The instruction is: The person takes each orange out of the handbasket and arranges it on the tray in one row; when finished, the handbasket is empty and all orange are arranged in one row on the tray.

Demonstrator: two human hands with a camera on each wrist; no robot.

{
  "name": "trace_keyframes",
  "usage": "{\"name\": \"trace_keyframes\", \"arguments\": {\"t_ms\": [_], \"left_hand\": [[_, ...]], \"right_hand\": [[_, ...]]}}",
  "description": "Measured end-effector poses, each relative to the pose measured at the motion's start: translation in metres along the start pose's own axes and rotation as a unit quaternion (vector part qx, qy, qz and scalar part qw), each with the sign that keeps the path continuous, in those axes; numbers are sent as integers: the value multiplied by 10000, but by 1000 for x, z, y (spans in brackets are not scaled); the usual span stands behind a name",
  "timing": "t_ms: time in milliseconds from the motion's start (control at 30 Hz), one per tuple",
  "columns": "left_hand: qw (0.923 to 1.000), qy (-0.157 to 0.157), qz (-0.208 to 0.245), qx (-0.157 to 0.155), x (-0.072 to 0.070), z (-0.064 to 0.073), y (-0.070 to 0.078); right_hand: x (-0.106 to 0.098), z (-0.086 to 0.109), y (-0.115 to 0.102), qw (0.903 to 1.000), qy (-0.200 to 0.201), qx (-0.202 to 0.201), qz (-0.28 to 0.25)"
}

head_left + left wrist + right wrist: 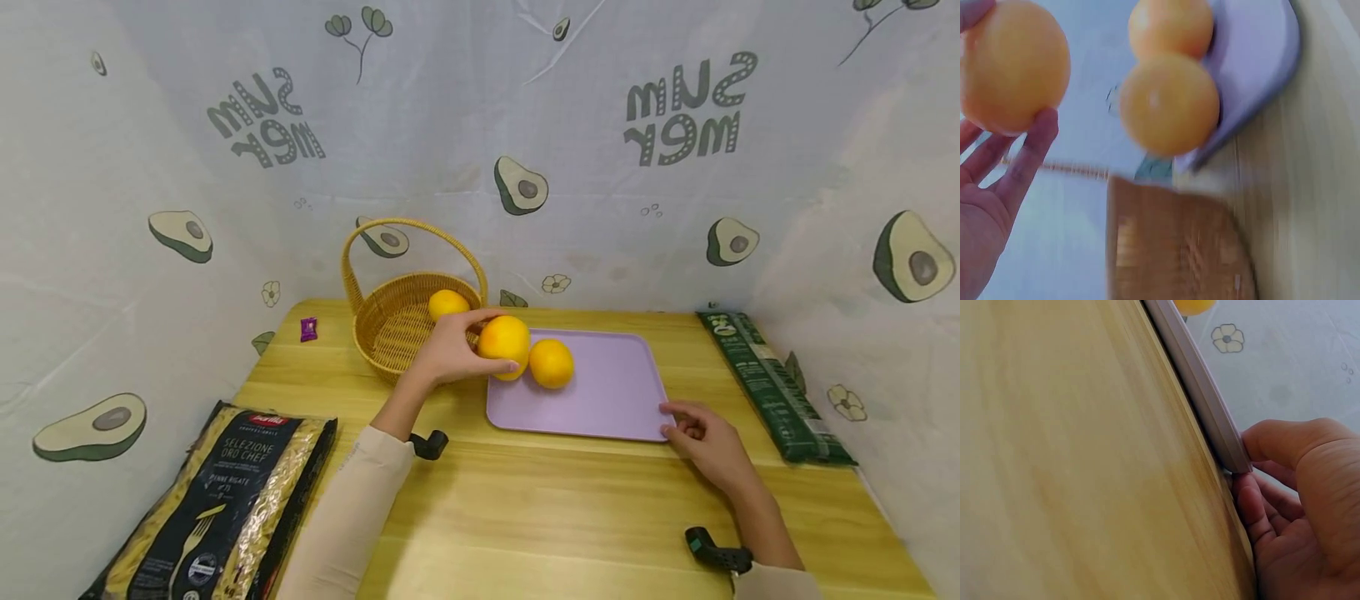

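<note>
Pasta bag (225, 492): we see it lying label up at the near left of the wooden table (510, 508).
Purple packet (308, 329): small, on the table left of the wicker basket (393, 329).
Basket contents: we make out one basket orange (448, 304) inside, toward the far right of the rim.
Left hand (453, 350): thumb and fingers clamped round the held orange (506, 337), in front of the basket's right side.
Held orange: we see it over the left end of the lilac tray (611, 375); the left wrist view shows it apart from the other fruit.
Tray oranges (551, 363): the head view gives us one just right of the held orange; the left wrist view shows two, overlapping.
Right hand (708, 442): thumb and fingers pinching the tray's near right corner.
Green packet (772, 387): long, lying near the table's right edge.
</note>
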State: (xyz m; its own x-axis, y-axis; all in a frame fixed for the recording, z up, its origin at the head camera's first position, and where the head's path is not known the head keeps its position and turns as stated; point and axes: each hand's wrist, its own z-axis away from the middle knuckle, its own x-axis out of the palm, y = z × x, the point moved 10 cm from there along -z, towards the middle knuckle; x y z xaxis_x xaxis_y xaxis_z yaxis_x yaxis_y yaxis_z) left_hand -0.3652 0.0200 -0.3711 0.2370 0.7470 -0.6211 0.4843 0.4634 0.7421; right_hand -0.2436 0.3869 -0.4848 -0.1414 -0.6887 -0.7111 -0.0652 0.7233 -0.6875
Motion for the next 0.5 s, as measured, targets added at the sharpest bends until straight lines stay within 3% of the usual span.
{"name": "trace_keyframes", "arguments": {"t_ms": [200, 367, 500], "left_hand": [[9993, -281, 224, 136, 41, -29, 19], [9990, -398, 209, -30, 65, -49, 30], [9990, -432, 66, 28, 84, -58, 38]], "right_hand": [[-1, 1, 0, 10000, 13, 3, 19], [-2, 1, 0, 10000, 23, 41, 48], [-1, 0, 0, 10000, 25, 39, 47]]}}
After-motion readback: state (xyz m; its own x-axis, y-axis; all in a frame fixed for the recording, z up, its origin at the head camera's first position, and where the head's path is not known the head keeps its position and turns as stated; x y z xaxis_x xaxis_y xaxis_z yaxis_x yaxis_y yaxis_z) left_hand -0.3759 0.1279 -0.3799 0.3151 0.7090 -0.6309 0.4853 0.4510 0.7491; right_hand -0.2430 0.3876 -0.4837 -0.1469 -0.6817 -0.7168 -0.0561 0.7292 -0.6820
